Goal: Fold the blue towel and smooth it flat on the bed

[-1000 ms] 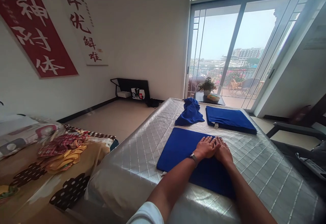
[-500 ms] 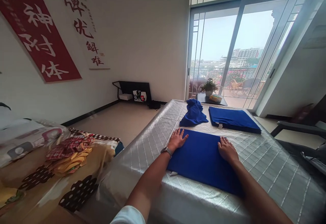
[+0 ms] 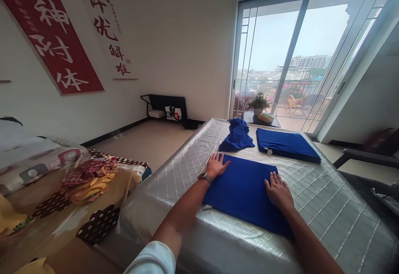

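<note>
A blue cloth (image 3: 241,188), folded into a flat rectangle, lies on the silver quilted mattress (image 3: 174,178) in front of me. My left hand (image 3: 217,166), with a watch on its wrist, rests flat at the cloth's far left corner, thumb spread out. On the right edge lies my right hand (image 3: 279,190), palm down with its fingers stretched forward. A small white tag (image 3: 208,207) pokes out at the near left edge. Beyond it sit a crumpled blue cloth (image 3: 237,137) and a neat stack of folded blue cloth (image 3: 286,144) with a white label.
At left stands a plastic-covered surface holding a checked red cloth (image 3: 87,170) and a yellow cloth (image 3: 93,188). A small table with a potted plant (image 3: 258,103) is by the glass doors. A dark armchair (image 3: 364,157) flanks the mattress at right.
My right hand has slid slightly nearer to me along the right edge, uncovering the far right corner. My left hand stays near its corner. The view has shifted a little.
</note>
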The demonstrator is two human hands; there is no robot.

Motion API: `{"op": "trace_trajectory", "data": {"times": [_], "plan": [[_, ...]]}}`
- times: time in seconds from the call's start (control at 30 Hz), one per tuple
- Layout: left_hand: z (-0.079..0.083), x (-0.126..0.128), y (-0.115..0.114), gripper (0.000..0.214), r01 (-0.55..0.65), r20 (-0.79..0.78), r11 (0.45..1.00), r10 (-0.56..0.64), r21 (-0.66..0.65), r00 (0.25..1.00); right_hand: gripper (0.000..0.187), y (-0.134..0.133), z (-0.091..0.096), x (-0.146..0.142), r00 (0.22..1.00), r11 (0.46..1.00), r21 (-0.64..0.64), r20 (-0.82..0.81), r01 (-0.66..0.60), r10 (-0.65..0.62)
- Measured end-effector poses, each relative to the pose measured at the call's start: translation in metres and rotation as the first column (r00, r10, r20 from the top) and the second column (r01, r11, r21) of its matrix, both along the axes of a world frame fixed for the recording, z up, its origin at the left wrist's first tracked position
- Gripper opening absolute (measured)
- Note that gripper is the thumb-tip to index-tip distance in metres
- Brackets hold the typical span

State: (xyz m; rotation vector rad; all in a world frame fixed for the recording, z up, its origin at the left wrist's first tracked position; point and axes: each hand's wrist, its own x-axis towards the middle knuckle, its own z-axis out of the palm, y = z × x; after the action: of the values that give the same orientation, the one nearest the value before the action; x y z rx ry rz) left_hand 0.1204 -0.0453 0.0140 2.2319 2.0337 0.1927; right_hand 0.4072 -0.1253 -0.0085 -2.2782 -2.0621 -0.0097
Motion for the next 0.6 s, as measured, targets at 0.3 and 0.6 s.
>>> {"op": "trace_trajectory", "data": {"times": [0.3,0.6], "plan": [[-0.01,0.158,-0.04,0.073,0.553,0.11,0.82,-0.569,0.143,0.815,0.063,-0.001,-0.007,0.007,0.997,0.997,0.018,0.034,-0.07,0.07],[-0.01,0.105,-0.047,0.074,0.49,0.106,0.868,-0.496,0.073,0.862,0.065,-0.002,-0.001,0.003,0.999,1.0,0.012,0.036,-0.026,0.025]]}}
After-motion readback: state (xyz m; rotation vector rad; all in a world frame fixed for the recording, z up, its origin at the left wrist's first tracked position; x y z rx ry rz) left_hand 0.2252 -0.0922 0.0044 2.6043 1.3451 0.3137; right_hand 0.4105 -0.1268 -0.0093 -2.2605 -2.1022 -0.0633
